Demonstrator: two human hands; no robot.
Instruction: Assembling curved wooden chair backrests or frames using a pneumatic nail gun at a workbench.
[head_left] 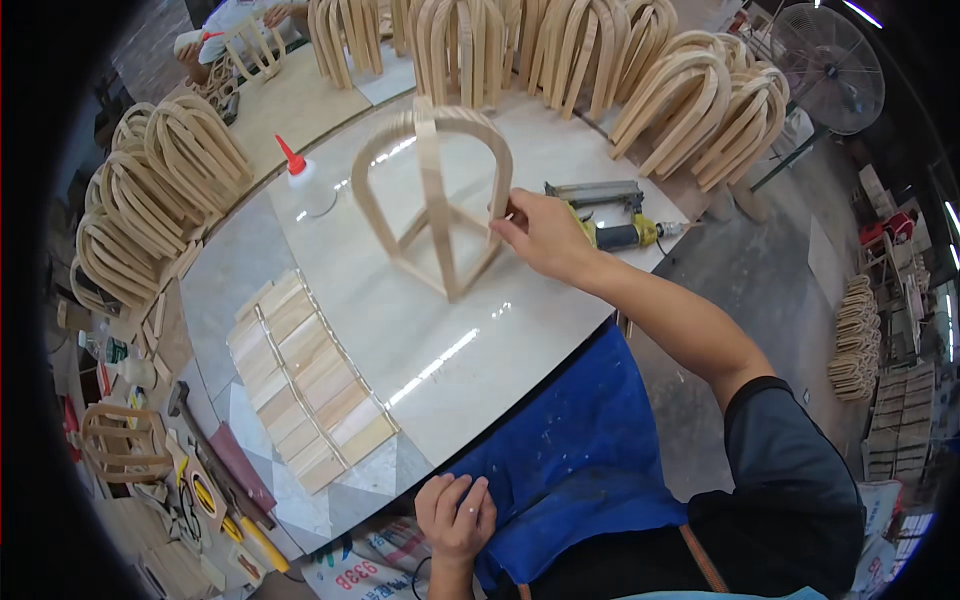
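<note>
On the glossy tabletop [400, 335], an arched wooden frame [437, 205] stands upper centre; it could tip or skid, I judge, if the right hand's [548, 235] thumb-and-finger pinch on its right side slipped. Left of centre, a slatted wood panel [312, 380] limits room that way; a nail gun [617, 237] beside the right hand could obstruct rightward swings. The left hand [455, 512], lower centre, curls loosely, contents hidden. Upper left stands a red-tipped bottle [312, 190], easily knocked.
</note>
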